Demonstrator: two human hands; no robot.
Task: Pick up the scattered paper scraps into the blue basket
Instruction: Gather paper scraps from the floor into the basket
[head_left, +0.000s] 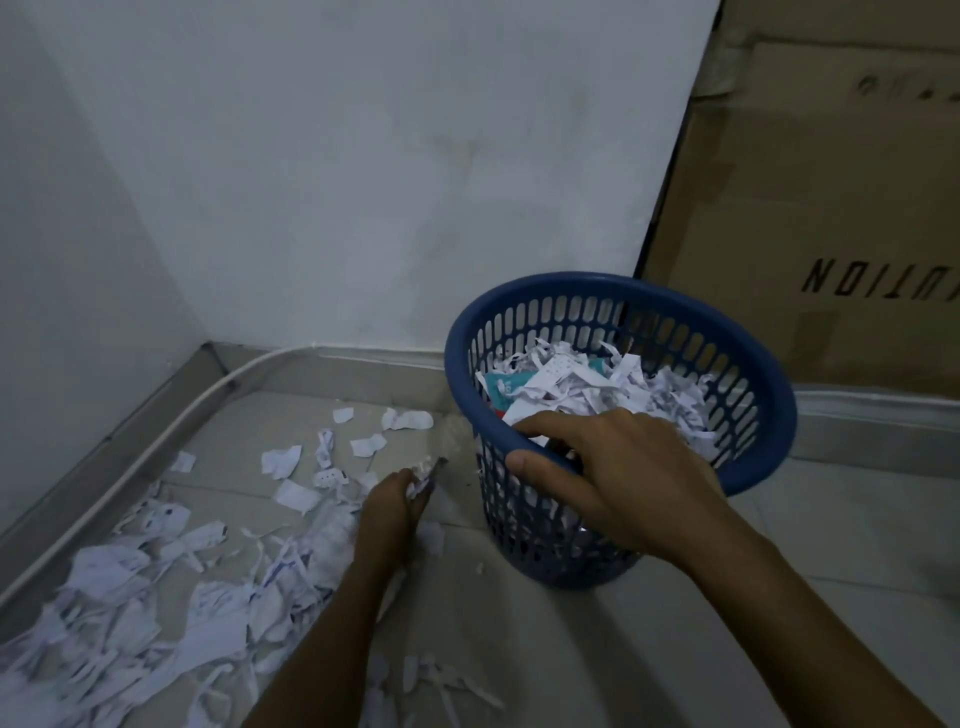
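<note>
**— Down on the floor (519, 639), near the corner of the room, what do you count?**

— One blue basket (748, 358), tilted toward the viewer, standing right of centre on the pale tiles. Two hands. The paper scraps (171, 597) are too many to count: a thick heap at the near left, and about ten separate pieces spread farther out toward the wall (363, 182).

**— What is inside the basket?**

— White torn paper, heaped up well past half its depth, with one teal-printed piece (506, 387) among it on the left side. More white shows through the slotted wall lower down.

**— And the hands?**

— They are apart. The right hand (618, 478) grips the basket's near rim, thumb on the outside, fingers curled over the edge into the opening. The left hand (392, 514) is lower, just left of the basket, its fingers closed on a small wad of scraps (422, 475) at the far edge of the heap.

**— Anything else around?**

— One cardboard box (821, 208) behind the basket at the far right, with dark lettering printed upside down. One white cable (156, 457) runs along the left skirting, bending round the corner.
</note>
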